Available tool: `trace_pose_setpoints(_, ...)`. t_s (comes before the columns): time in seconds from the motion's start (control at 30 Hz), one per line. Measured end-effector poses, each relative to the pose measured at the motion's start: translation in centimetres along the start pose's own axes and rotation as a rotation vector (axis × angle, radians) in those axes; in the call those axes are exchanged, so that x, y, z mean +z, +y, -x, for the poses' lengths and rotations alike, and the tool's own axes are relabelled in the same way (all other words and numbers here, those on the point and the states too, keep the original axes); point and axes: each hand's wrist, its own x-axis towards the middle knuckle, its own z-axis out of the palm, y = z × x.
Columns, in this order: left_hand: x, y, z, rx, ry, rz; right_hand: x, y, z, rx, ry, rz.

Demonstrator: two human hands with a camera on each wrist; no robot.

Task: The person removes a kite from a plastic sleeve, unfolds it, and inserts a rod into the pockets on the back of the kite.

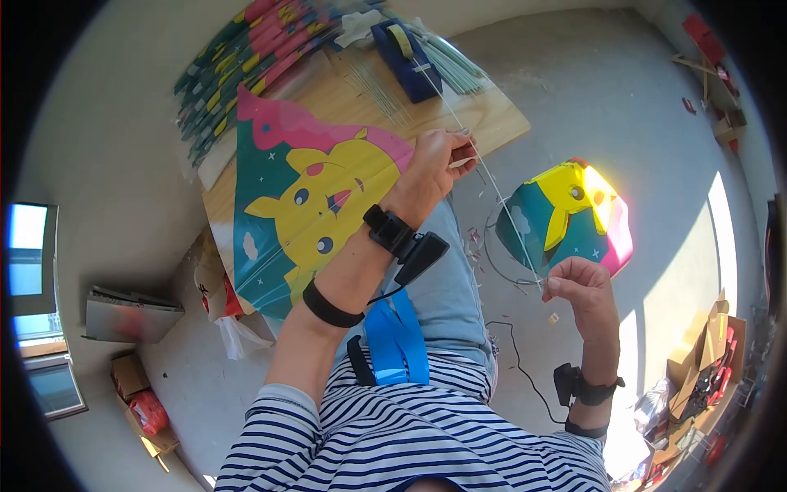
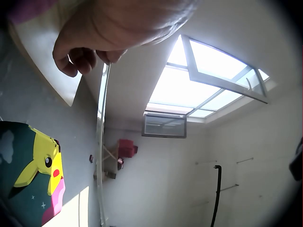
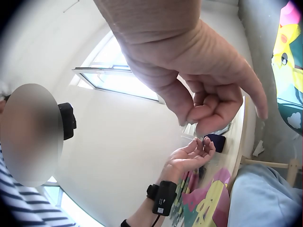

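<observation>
A long, thin, clear strip of tape (image 1: 495, 182) runs slantwise from the blue tape dispenser (image 1: 407, 61) past my left hand to my right hand. My left hand (image 1: 433, 160) pinches it between thumb and fingers near the table's edge. In the left wrist view the tape (image 2: 101, 113) hangs straight from those fingertips. My right hand (image 1: 584, 287), lower and to the right, pinches its end between thumb and forefinger. Beneath my left forearm a large printed sheet (image 1: 287, 193) with a yellow cartoon face lies on the wooden table (image 1: 502, 116).
A second printed piece (image 1: 566, 215) is beyond my right hand, low near the floor. Stacks of folded printed sheets (image 1: 238, 70), loose thin sticks (image 1: 373, 86) and a bundle of pale rods (image 1: 455, 66) lie on the table. Cardboard boxes (image 1: 697, 361) stand at right.
</observation>
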Motion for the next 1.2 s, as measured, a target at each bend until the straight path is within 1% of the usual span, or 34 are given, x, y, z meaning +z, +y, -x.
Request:
trace_pose_setpoints(0.03, 0.0, 0.0, 0.0, 0.024, 0.007, 0.001, 0.0, 0.0, 0.0, 0.007, 0.005, 0.007)
trace_pose_setpoints(0.3, -0.1, -0.5, 0.3, 0.027, -0.009, -0.009, 0.0, 0.3, -0.1, 0.004, 0.014, 0.007)
trace_pose_setpoints(0.43, -0.7, 1.3, -0.9, 0.040, 0.023, 0.051, 0.0, 0.1, 0.0, -0.004, 0.016, 0.011)
trace_pose_setpoints(0.5, -2.3, 2.6, -3.2, 0.253, 0.027, 0.010, 0.0, 0.0, 0.1, -0.004, 0.022, -0.019)
trace_pose_setpoints(0.63, -4.9, 5.6, -7.8, 0.353, -0.044, 0.037, 0.1, -0.6, 0.2, -0.007, 0.028, -0.006)
trace_pose_setpoints(0.77, -5.7, 6.9, -9.8, 0.341, -0.007, 0.022, -0.6, -1.5, 1.5, 0.011, 0.052, 0.003)
trace_pose_setpoints(0.83, -5.8, 7.0, -9.9, 0.331, -0.004, 0.006, -1.2, -1.7, 2.7, 0.032, 0.050, 0.025)
trace_pose_setpoints(0.93, -5.4, 6.9, -9.1, 0.331, 0.000, 0.041, -1.5, -1.8, 5.1, 0.053, 0.123, 0.029)
trace_pose_setpoints(0.97, -5.1, 7.0, -8.7, 0.310, 0.024, 0.072, -1.5, -1.6, 5.2, 0.057, 0.124, 0.028)
trace_pose_setpoints(1.07, -3.4, 6.6, -5.6, 0.236, 0.050, 0.101, -1.3, -1.0, 5.3, 0.043, 0.206, 0.022)
trace_pose_setpoints(1.17, -2.9, 3.2, -1.9, 0.091, 0.031, 0.076, -1.4, -0.5, 5.2, 0.064, 0.147, 0.033)
trace_pose_setpoints(1.2, -2.3, 2.3, 0.0, 0.116, -0.007, 0.070, -1.5, -0.4, 5.0, 0.051, 0.140, 0.037)
